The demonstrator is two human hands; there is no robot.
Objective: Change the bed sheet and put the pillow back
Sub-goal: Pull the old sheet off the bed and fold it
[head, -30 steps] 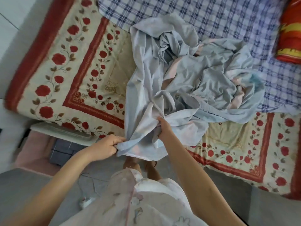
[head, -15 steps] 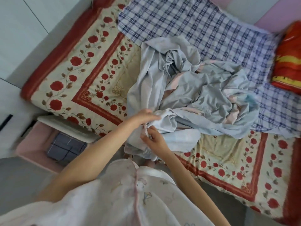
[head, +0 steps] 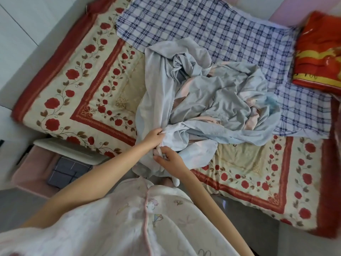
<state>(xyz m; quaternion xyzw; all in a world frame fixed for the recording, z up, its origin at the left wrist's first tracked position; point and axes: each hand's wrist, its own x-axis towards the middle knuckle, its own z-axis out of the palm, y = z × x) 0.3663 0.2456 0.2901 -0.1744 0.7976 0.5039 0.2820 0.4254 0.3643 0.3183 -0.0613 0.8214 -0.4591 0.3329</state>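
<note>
A crumpled pale blue bed sheet (head: 212, 100) lies heaped in the middle of the bed, its near end hanging over the bed's front edge. My left hand (head: 154, 136) grips a bunched fold of that sheet at the edge. Just below it, my right hand (head: 170, 160) pinches the same gathered cloth, fingers curled round it. Under the heap lie a rose-patterned red and cream quilt (head: 77, 93) and a blue checked sheet (head: 217, 28). A red and yellow pillow (head: 319, 56) rests at the far right of the bed.
A pink open drawer or box (head: 35, 169) with a dark checked cloth (head: 64, 170) inside sits on the floor at the left, under the bed's edge. White wall panels run along the left. Grey floor shows in front of the bed.
My left hand came in from the left and up to the bunched cloth beside my right hand. The view has pulled back, showing more of the bed and the pillow.
</note>
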